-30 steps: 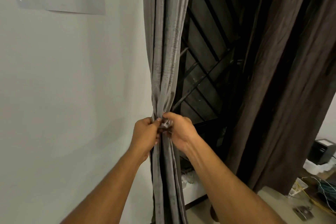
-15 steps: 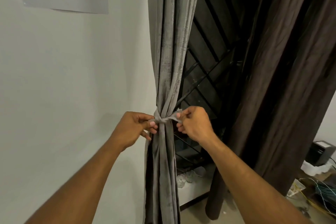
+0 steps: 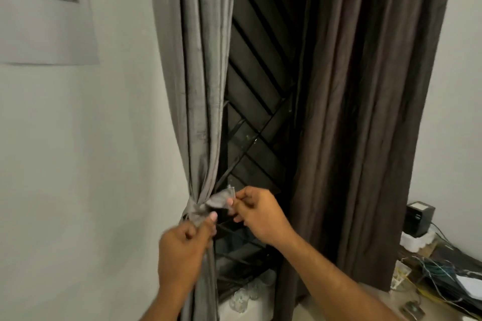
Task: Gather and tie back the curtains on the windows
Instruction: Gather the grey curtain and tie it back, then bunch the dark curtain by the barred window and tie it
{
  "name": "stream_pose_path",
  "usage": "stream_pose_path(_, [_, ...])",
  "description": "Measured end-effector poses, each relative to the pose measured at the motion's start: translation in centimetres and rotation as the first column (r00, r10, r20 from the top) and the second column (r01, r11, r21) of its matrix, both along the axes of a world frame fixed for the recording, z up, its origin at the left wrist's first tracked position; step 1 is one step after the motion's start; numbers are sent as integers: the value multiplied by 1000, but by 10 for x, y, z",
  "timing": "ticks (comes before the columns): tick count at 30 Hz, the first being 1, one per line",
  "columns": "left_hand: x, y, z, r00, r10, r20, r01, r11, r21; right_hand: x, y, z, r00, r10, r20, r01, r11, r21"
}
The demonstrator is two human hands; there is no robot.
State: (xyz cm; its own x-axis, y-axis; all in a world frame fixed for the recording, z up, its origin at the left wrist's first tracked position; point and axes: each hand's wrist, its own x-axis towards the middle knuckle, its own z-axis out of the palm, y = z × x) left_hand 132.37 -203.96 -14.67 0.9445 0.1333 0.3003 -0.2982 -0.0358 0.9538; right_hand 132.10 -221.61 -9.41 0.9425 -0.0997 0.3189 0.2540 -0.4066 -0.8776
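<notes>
Fingers (image 3: pixel 230 202) of right hand (image 3: pixel 257 214) pinch the free end of the tie strip (image 3: pixel 221 198), pulled toward 3 o'clock. Left hand (image 3: pixel 184 245) curled shut on the other end at 6 o'clock of the knot (image 3: pixel 198 210), thumb pressing just under it. Grey curtain (image 3: pixel 198 86) bunched and cinched there, hanging against the wall (image 3: pixel 78 164) at 9 o'clock of the window grille (image 3: pixel 258 112).

Risks, my read:
- Short tail in the right pinch; pull harder and it slips out, knot goes slack.
- Uneven pull drags the knot sideways, folds spill out.
- Dark curtain (image 3: pixel 365 112) at 3 o'clock hangs loose, not tied.
</notes>
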Motion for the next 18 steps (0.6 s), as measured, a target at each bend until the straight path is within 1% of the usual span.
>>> stream_pose_path(2, [8,-27,-1,994,-96,50,88,985,151,2,-23,-2,998,-54,38,58,992,-113])
stream_pose_path(4, [16,-55,10,967,-250,54,238,957,168,7,-51,1,987,-135,85,149,970,-190])
stream_pose_path(6, [27,-89,28,924,-378,57,364,916,168,14,-89,9,959,-230,163,259,947,-190])
stream_pose_path(8, [45,-126,50,889,-447,103,418,882,219,24,-131,22,914,-323,245,360,924,-127])
stream_pose_path(10, [66,-162,78,872,-442,213,375,880,292,35,-174,37,867,-391,308,429,901,-63])
stream_pose_path(13, [111,-219,131,832,-399,386,271,899,344,57,-242,69,797,-455,397,494,870,6])
stream_pose_path(15, [143,-257,175,791,-356,498,195,918,346,77,-284,99,748,-485,453,518,854,58])
stream_pose_path(18, [187,-310,247,730,-259,633,56,945,321,123,-345,152,718,-463,520,500,862,78])
